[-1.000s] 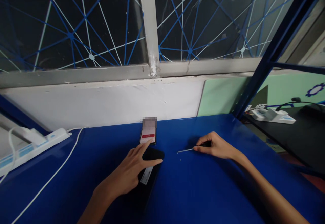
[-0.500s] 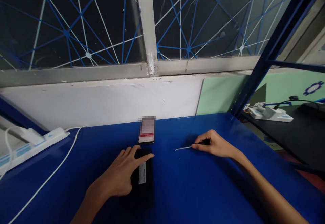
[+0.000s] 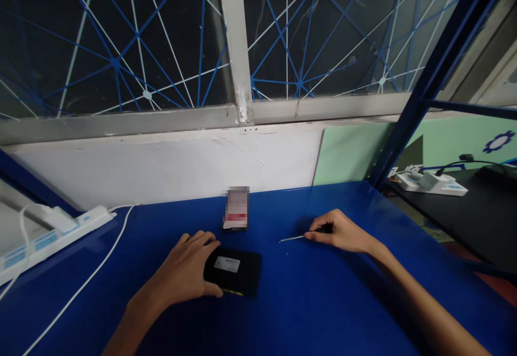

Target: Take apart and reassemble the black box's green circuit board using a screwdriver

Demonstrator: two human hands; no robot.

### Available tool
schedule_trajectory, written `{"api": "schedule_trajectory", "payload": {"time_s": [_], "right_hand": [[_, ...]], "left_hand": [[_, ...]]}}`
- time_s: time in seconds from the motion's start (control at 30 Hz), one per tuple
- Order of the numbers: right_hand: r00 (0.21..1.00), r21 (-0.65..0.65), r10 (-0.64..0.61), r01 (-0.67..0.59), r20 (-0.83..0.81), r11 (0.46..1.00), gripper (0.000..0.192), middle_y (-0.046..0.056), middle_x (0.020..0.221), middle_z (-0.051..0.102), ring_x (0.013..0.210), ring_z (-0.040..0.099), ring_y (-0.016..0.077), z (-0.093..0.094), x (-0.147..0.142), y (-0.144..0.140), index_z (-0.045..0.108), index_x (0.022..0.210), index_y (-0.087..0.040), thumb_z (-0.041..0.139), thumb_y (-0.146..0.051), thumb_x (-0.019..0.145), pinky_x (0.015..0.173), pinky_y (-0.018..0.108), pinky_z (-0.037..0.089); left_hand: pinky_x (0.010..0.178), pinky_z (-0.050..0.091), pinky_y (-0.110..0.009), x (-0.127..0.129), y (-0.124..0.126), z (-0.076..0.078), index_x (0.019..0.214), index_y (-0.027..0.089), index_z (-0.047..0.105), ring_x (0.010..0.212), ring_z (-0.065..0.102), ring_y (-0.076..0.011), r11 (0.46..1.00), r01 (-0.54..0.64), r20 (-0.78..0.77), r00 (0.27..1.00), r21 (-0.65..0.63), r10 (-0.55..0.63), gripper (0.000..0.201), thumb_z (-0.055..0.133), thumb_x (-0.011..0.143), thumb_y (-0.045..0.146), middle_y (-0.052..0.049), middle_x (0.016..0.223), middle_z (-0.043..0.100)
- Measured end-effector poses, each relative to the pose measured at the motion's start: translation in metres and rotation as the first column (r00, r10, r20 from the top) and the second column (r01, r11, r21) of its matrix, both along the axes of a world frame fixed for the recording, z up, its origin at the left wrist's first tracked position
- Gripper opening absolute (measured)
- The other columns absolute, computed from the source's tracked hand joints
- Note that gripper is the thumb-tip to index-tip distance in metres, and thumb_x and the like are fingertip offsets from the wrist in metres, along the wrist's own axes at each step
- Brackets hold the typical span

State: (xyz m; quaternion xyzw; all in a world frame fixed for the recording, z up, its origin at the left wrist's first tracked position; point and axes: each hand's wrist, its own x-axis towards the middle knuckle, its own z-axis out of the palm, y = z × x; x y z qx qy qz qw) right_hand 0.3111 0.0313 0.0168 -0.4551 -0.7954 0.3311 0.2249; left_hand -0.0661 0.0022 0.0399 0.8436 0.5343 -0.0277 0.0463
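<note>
While the left hand (image 3: 183,272) grips the black box (image 3: 233,271) and the right hand (image 3: 343,232) pinches a thin screwdriver (image 3: 294,238), its tip could slip and scratch the desk (image 3: 323,302).

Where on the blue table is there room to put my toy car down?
The blue table is bare in front, between the two arms, and on the left between the white cable and the left hand. It is crowded in the middle: the left hand grips a black box, a phone stands behind it, and the right hand holds a thin tool.
</note>
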Motion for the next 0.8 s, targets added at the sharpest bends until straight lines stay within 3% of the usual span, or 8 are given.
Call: {"api": "schedule_trajectory", "payload": {"time_s": [0.1, 0.2, 0.3, 0.37, 0.47, 0.57, 0.8], "right_hand": [[1.0, -0.001, 0.001, -0.001, -0.006, 1.0, 0.041, 0.0, 0.058, 0.057, 0.052, 0.042, 0.0097, -0.003, -0.001, 0.001, 0.073, 0.073, -0.015, 0.058, -0.052, 0.086, 0.049, 0.023, 0.03], [1.0, 0.0, -0.002, 0.002, -0.021, 1.0, 0.04, 0.0, 0.058, 0.057, 0.052, 0.042, 0.0096, -0.005, -0.002, 0.001, 0.072, 0.073, -0.015, 0.059, -0.051, 0.086, 0.049, 0.023, 0.03], [0.997, -0.011, -0.011, 0.011, -0.07, 1.0, 0.039, 0.0, 0.059, 0.057, 0.053, 0.043, 0.0097, -0.005, -0.006, 0.0, 0.071, 0.072, -0.015, 0.06, -0.049, 0.086, 0.05, 0.023, 0.031], [0.993, -0.028, -0.018, 0.015, -0.116, 0.999, 0.039, 0.0, 0.059, 0.056, 0.053, 0.043, 0.0096, -0.004, -0.009, -0.002, 0.071, 0.072, -0.014, 0.06, -0.049, 0.086, 0.051, 0.023, 0.032], [0.986, -0.063, -0.03, 0.019, -0.167, 0.998, 0.039, 0.0, 0.058, 0.055, 0.053, 0.043, 0.0095, -0.004, -0.015, -0.006, 0.071, 0.073, -0.014, 0.061, -0.049, 0.085, 0.05, 0.023, 0.032], [0.981, -0.095, -0.045, 0.028, -0.187, 0.995, 0.039, 0.0, 0.058, 0.056, 0.052, 0.044, 0.0097, -0.005, -0.021, -0.008, 0.071, 0.073, -0.013, 0.062, -0.049, 0.085, 0.05, 0.023, 0.033], [0.982, -0.09, -0.075, 0.06, -0.172, 0.994, 0.037, 0.0, 0.061, 0.059, 0.054, 0.045, 0.0095, -0.007, -0.025, -0.007, 0.073, 0.077, -0.014, 0.062, -0.048, 0.085, 0.051, 0.023, 0.033]], "left_hand": [[0.088, 0.044, -0.052, 0.003, 0.002, -0.006, 0.107, 0.019, 0.07, 0.104, 0.058, -0.0369, 0.993, 0.014, 0.044, 0.999, 0.116, -0.019, 0.072, 0.074, 0.056, 0.069, -0.013, 0.111, 0.066], [0.08, 0.046, -0.048, 0.007, 0.006, -0.012, 0.105, 0.02, 0.07, 0.096, 0.06, -0.0336, 0.975, 0.048, 0.083, 0.994, 0.218, -0.067, 0.066, 0.065, 0.066, 0.073, -0.012, 0.104, 0.067], [0.082, 0.046, -0.048, 0.021, 0.01, -0.016, 0.115, 0.019, 0.066, 0.101, 0.059, -0.0333, 0.944, 0.094, 0.164, 0.975, 0.318, -0.152, 0.063, 0.064, 0.073, 0.066, -0.013, 0.117, 0.064], [0.08, 0.048, -0.042, 0.037, 0.013, -0.018, 0.119, 0.023, 0.063, 0.099, 0.06, -0.0279, 0.931, 0.113, 0.265, 0.941, 0.346, -0.213, 0.045, 0.062, 0.084, 0.05, -0.009, 0.116, 0.065], [0.082, 0.05, -0.041, 0.065, 0.02, -0.023, 0.112, 0.022, 0.066, 0.093, 0.063, -0.0233, 0.938, 0.1, 0.472, 0.844, 0.331, -0.256, 0.032, 0.067, 0.084, 0.035, -0.007, 0.108, 0.067], [0.081, 0.052, -0.037, 0.085, 0.026, -0.033, 0.106, 0.022, 0.069, 0.088, 0.064, -0.0198, 0.972, 0.115, 0.649, 0.727, 0.207, -0.224, 0.027, 0.071, 0.08, 0.029, -0.004, 0.099, 0.069], [0.076, 0.054, -0.034, 0.092, 0.03, -0.043, 0.099, 0.023, 0.073, 0.078, 0.065, -0.0172, 0.987, 0.099, 0.799, 0.579, 0.125, -0.159, 0.022, 0.074, 0.077, 0.021, -0.003, 0.085, 0.069]]}}
